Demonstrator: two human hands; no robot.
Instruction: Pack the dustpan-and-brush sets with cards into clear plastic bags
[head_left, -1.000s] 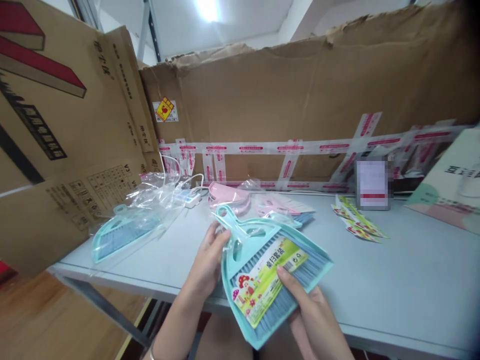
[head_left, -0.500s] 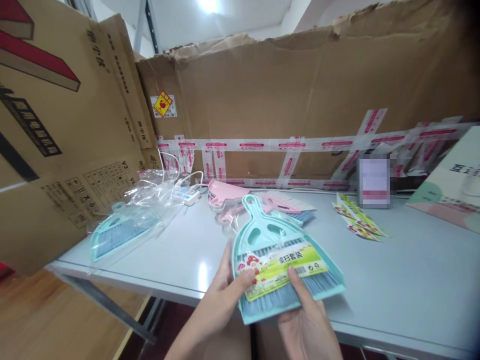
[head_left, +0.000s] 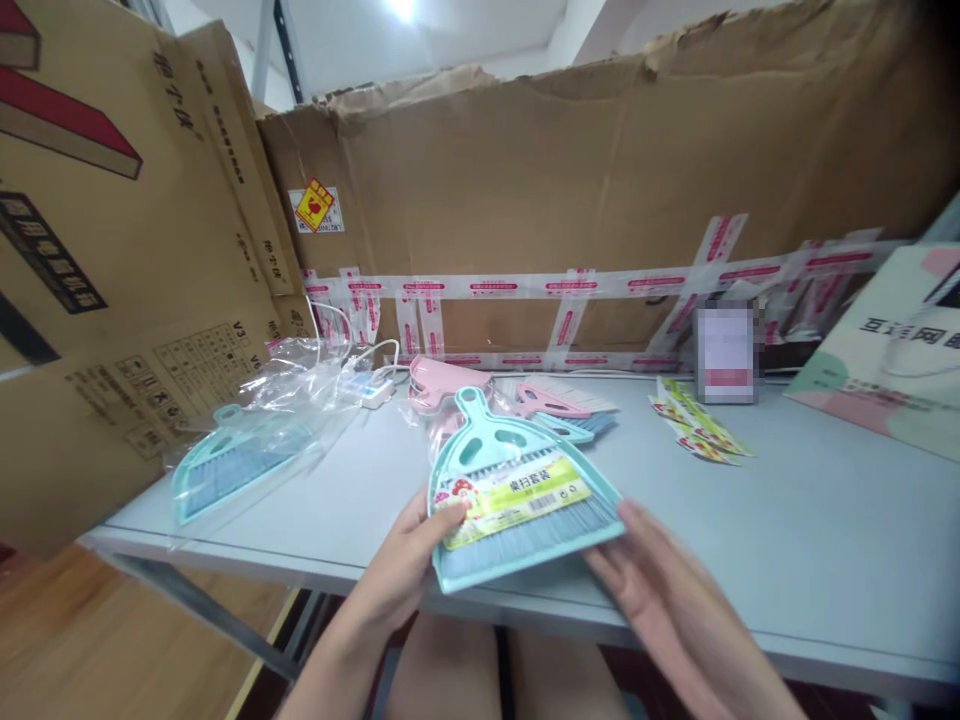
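While our left hand (head_left: 407, 553) is gripping the turquoise dustpan (head_left: 489, 436), our right hand (head_left: 660, 570) is touching its corner, grip unclear. By slackening, we could be skewing the label card (head_left: 517, 497).

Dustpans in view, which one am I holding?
The teal dustpan with the yellow-green label, gripped by your left hand. The other teal one lies at left in clear plastic; the pink one is behind.

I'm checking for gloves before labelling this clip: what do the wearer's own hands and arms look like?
The left hand and right hand are ungloved. No sleeve or watch shows on either visible forearm. Some fingers are hidden.
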